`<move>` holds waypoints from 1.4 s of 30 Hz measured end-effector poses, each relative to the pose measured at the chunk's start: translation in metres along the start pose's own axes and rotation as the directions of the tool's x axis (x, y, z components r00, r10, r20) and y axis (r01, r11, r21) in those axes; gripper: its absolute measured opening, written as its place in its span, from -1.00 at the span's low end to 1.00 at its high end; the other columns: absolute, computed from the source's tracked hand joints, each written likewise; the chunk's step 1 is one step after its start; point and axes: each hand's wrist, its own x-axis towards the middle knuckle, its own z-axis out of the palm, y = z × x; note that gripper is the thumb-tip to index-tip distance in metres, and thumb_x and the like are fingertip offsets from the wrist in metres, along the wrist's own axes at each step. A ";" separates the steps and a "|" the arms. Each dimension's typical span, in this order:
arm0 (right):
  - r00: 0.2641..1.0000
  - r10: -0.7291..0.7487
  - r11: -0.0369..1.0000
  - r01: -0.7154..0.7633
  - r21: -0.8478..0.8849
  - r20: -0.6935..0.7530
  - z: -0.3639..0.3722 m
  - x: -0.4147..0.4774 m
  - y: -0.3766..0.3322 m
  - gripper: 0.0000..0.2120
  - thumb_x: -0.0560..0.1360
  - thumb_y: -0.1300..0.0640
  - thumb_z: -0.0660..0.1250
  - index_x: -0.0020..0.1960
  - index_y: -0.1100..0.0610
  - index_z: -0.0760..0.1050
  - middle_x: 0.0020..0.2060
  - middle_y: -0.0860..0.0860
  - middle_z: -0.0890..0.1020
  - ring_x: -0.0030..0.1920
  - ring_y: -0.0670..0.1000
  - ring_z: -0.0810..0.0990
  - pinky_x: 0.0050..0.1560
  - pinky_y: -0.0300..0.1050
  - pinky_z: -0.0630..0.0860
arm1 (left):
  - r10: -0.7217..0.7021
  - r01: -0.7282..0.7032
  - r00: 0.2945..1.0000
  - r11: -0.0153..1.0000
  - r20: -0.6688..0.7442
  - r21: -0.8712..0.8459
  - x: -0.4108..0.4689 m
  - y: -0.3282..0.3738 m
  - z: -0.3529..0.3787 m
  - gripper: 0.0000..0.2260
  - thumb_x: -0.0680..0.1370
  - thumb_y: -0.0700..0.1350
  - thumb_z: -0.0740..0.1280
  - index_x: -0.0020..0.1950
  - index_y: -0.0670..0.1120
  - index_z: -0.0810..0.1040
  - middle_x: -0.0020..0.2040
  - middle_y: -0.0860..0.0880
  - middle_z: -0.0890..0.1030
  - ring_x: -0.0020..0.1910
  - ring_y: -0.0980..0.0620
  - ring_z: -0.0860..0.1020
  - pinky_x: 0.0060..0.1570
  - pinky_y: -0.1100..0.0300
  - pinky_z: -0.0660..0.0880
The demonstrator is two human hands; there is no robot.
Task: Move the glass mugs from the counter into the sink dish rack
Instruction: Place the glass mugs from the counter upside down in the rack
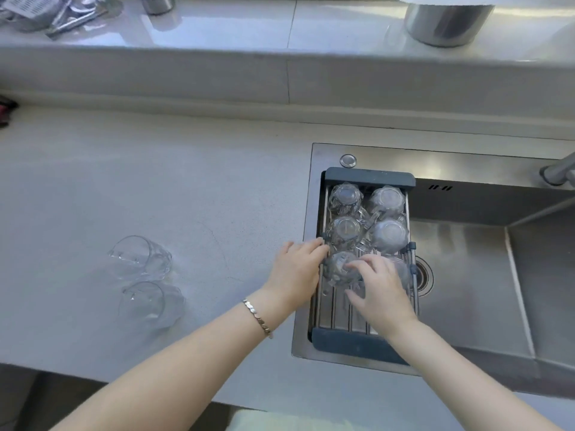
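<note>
Hands: left hand (297,269) and right hand (381,289) are closed around a mug (340,269) being set in the dish rack (361,339). Four mugs are racked beyond; two mugs (140,258) are left on the table (155,181).

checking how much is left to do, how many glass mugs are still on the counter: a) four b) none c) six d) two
d, two glass mugs remain on the counter left of the sink, the far counter mug and the near counter mug; the rest already sit in the dish rack.
</note>
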 end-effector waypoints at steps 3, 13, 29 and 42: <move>0.974 -0.133 0.983 0.106 0.151 0.182 0.002 0.001 -0.049 -0.64 0.46 0.11 0.34 0.23 0.08 0.42 0.19 0.03 0.48 0.27 0.03 0.40 0.24 -0.07 0.36 | -0.162 0.159 0.970 0.987 -0.181 -0.030 -0.033 -0.051 -0.045 -0.66 0.50 -0.20 0.28 0.27 -0.16 0.49 0.34 -0.14 0.50 0.29 -0.14 0.48 0.30 0.00 0.32; 0.842 -0.343 0.925 0.224 0.308 0.417 0.115 0.017 -0.222 -0.12 0.31 0.04 0.50 0.46 0.12 0.07 0.41 0.08 0.28 0.41 0.10 0.26 0.40 0.07 0.28 | -0.712 0.712 0.701 0.702 -0.040 0.007 -0.112 -0.193 -0.110 -0.24 0.41 0.09 0.42 0.49 -0.02 0.12 0.51 -0.13 0.16 0.46 -0.18 0.18 0.39 -0.06 0.21; 0.988 0.017 0.781 -0.107 0.616 0.150 0.070 -0.034 -0.134 -0.33 0.09 -0.12 0.46 0.13 -0.19 0.26 0.06 -0.19 0.38 0.07 -0.45 0.39 0.05 -0.60 0.28 | -0.520 0.483 0.850 0.834 -0.087 -0.264 -0.115 -0.145 -0.091 -0.28 0.31 -0.05 0.52 0.42 -0.03 0.31 0.15 -0.07 0.41 0.26 -0.06 0.36 0.17 0.11 0.39; 0.979 0.115 0.993 -0.112 -0.027 0.171 -0.018 -0.045 0.007 -0.36 0.24 -0.03 0.49 0.27 -0.04 0.37 0.18 -0.10 0.45 0.17 0.09 0.38 0.20 -0.09 0.37 | -0.270 0.242 0.962 0.910 -0.039 -0.338 -0.098 -0.015 -0.043 -0.28 0.33 0.00 0.49 0.43 0.06 0.28 0.07 0.10 0.33 0.21 0.07 0.37 0.03 0.30 0.35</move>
